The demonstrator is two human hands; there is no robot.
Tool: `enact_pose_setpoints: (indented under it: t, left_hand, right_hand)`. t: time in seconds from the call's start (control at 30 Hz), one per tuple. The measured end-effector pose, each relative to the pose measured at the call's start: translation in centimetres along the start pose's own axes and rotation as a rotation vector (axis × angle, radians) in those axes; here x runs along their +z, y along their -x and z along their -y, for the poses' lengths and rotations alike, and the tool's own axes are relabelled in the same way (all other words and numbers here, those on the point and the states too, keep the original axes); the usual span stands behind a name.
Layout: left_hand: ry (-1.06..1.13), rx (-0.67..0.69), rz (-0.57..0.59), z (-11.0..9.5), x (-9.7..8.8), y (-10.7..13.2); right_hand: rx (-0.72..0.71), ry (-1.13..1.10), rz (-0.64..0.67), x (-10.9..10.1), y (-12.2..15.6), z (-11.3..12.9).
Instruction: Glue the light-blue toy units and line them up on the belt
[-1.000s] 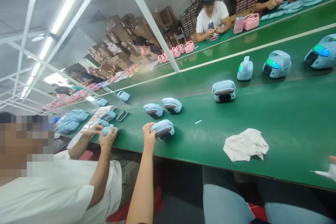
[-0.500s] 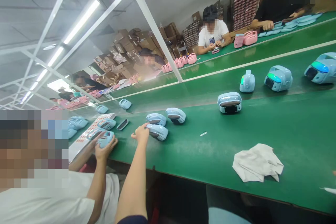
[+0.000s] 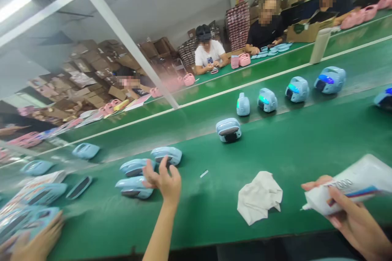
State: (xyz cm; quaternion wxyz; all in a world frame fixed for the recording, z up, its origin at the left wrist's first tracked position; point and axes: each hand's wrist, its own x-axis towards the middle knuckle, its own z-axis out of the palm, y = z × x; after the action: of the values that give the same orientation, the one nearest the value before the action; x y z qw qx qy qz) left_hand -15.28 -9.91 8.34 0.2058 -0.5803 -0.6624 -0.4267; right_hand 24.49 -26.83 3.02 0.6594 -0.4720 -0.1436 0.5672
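My left hand [image 3: 165, 181] reaches over the green belt [image 3: 290, 151] with its fingers spread, hovering just right of a group of three light blue toy shells. The nearest shell [image 3: 134, 187] lies right beside it, another [image 3: 134, 167] sits just behind, and a third [image 3: 167, 155] is past my fingertips. The hand holds nothing. My right hand [image 3: 349, 212] is at the lower right, closed around a white squeeze tube [image 3: 352, 185] whose nozzle points left. A crumpled white cloth [image 3: 260, 196] lies on the belt between my hands.
More blue toys [image 3: 228, 129] with lit visors [image 3: 267, 100] stand in a row further along the belt. A co-worker's hand [image 3: 36, 244] and blue parts [image 3: 36, 193] are at the lower left. People work across the belt with pink toys [image 3: 241, 60]. Cardboard boxes [image 3: 92, 53] are stacked behind.
My left hand let go of the blue shell it set down by the others and opened. The view swung right, and my right hand with the white tube came into the picture.
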Motion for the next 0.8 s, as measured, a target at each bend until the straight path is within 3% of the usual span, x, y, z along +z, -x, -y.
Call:
enact_pose_setpoints:
  t: [0.07, 0.13, 0.23, 0.37, 0.5, 0.6, 0.8]
  left_hand:
    - [0.089, 0.14, 0.112, -4.0, 2.2, 1.5]
    - [0.186, 0.2, 0.257, -7.3, 4.6, 2.9]
    - [0.37, 0.042, 0.406, -10.5, 8.3, 4.7]
    - [0.553, -0.301, 0.376, -11.6, 11.4, 5.8]
    - [0.619, -0.308, 0.408, -11.4, 12.0, 5.8]
    - [0.643, -0.35, 0.465, -11.1, 12.2, 5.7]
    - [0.626, -0.395, 0.509, -10.8, 12.6, 5.9]
  right_hand:
    - [0.015, -0.059, -0.002, 1.0, -1.7, 0.8]
    - [0.127, -0.225, 0.051, 1.6, -3.7, 1.4]
    - [0.24, -0.382, 0.083, 1.5, -6.3, 1.5]
    - [0.321, -0.398, 0.13, 0.5, -7.9, 0.6]
    - [0.298, -0.302, 0.245, 1.6, -9.4, 1.4]
    - [0.223, -0.166, 0.289, 5.3, -12.9, 4.0]
    - [0.113, 0.07, 0.277, 16.2, -24.1, 8.6]
